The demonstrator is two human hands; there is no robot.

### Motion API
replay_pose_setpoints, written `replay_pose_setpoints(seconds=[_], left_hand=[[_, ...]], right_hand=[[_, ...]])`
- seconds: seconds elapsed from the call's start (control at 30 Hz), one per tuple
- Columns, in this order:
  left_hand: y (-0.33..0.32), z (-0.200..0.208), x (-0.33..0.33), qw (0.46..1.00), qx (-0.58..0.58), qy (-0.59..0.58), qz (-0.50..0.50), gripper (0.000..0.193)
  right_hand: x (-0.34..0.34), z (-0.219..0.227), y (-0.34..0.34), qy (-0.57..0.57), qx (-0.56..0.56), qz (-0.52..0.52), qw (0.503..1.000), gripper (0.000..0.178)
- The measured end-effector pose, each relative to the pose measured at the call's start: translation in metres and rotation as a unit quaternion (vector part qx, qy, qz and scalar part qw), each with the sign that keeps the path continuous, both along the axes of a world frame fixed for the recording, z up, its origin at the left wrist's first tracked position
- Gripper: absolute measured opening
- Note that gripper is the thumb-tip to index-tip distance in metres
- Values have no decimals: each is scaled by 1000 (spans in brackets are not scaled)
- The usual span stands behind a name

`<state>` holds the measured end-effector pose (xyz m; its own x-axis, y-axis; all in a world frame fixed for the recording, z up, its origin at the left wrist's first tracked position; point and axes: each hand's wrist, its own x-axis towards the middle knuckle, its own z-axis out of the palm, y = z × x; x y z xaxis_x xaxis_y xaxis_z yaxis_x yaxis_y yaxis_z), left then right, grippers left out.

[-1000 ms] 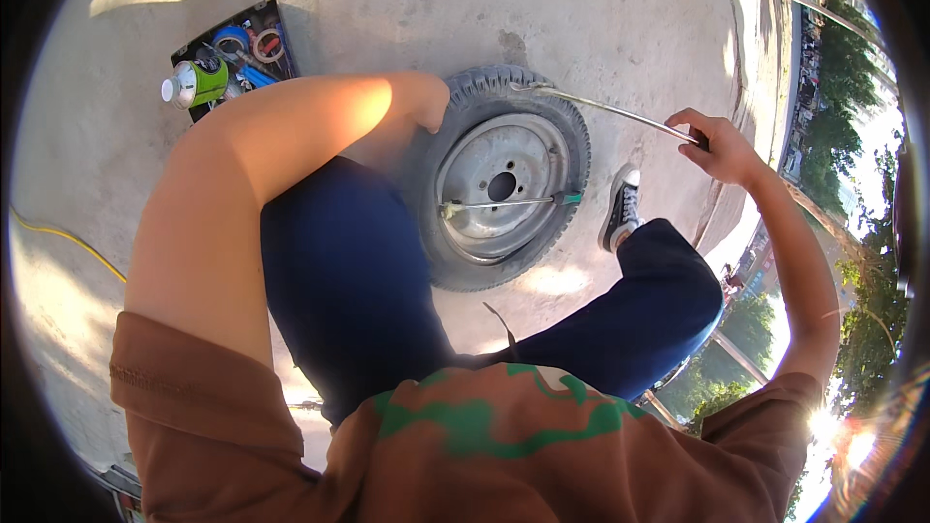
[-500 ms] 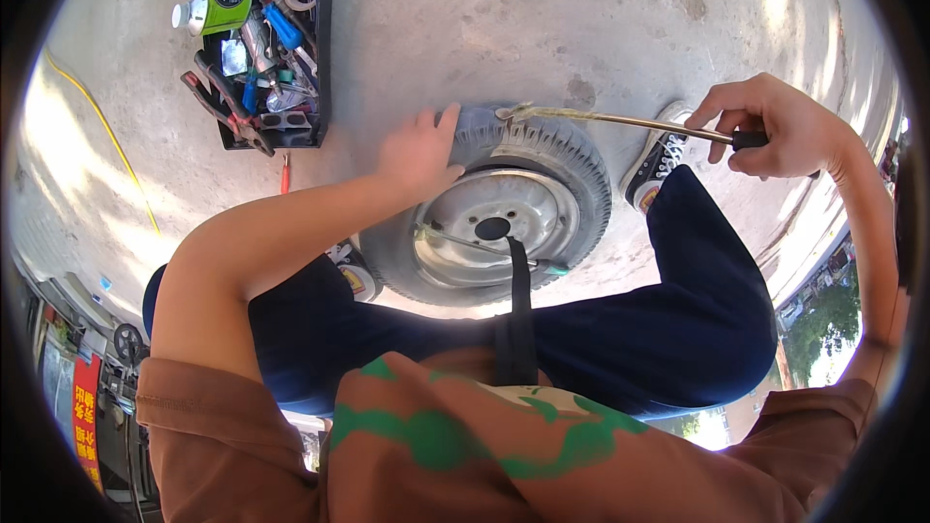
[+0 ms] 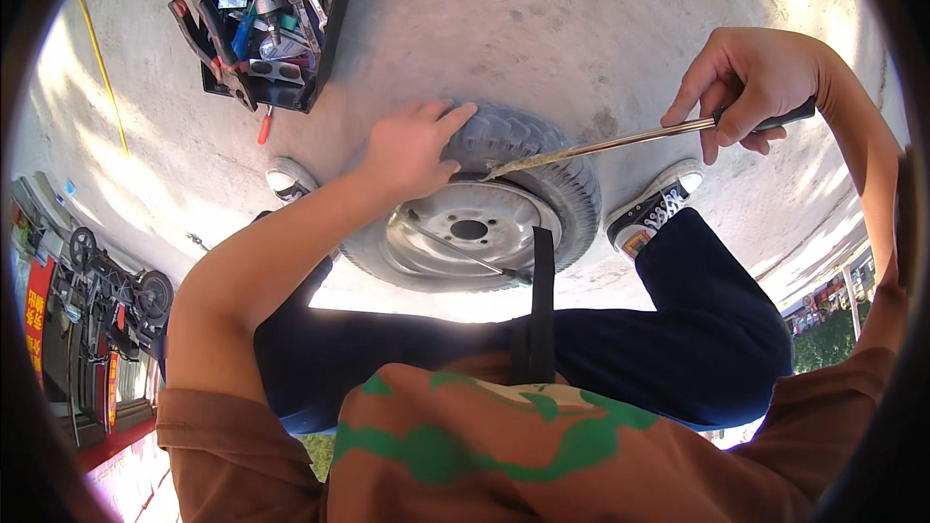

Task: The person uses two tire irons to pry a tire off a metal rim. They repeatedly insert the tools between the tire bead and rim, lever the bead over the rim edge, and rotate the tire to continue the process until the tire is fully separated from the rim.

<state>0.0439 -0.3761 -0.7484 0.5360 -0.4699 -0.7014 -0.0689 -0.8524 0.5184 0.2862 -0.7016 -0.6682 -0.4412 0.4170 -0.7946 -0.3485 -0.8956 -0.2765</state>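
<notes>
A black tyre [image 3: 577, 218] on a silver steel wheel rim [image 3: 441, 225] lies flat on the ground between my feet. My left hand [image 3: 412, 147] is at the tyre's far left side, fingers stretched out and holding nothing; it seems to rest on the rubber. In my right hand [image 3: 751, 97] is a long metal rod with a black handle [image 3: 620, 142], slanting down to the left. Its yellowish, crusted tip appears to meet the seam between tyre and rim. A second thin rod with a teal end [image 3: 465, 254] lies across the rim.
A black toolbox [image 3: 339, 24] full of tools, including red-handled pliers [image 3: 218, 48], stands at the far left. Beside it lies a red-handled tool [image 3: 264, 126]. My shoes [image 3: 659, 201] flank the wheel, and a black strap [image 3: 542, 295] hangs over its near edge.
The rod's tip has moved from the tyre's tread inward to the rim's edge, while my right hand has risen. My left hand stays at the tyre. The whole view has shifted.
</notes>
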Motion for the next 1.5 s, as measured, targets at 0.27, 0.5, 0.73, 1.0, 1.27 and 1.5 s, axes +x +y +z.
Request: replay_pose_setpoints(seconds=[0.27,0.5,0.73,1.0,1.27,1.5], left_hand=[[15,-6,-16,993,-60,-100,23,72],[4,3,-36,983,-28,-164,82,67],[8,6,-32,987,-44,-116,103,75],[-7,18,-31,992,63,-90,53,78],[-6,18,-41,980,24,-161,115,75],[-3,13,-43,979,22,-163,124,78]], right_hand=[[8,-31,51,45,14,57,997,53],[17,-21,90,35,54,153,986,53],[36,-53,94,84,44,149,984,50],[39,-52,89,86,58,150,983,50],[33,-63,92,108,46,144,983,53],[32,-45,121,77,76,196,974,56]])
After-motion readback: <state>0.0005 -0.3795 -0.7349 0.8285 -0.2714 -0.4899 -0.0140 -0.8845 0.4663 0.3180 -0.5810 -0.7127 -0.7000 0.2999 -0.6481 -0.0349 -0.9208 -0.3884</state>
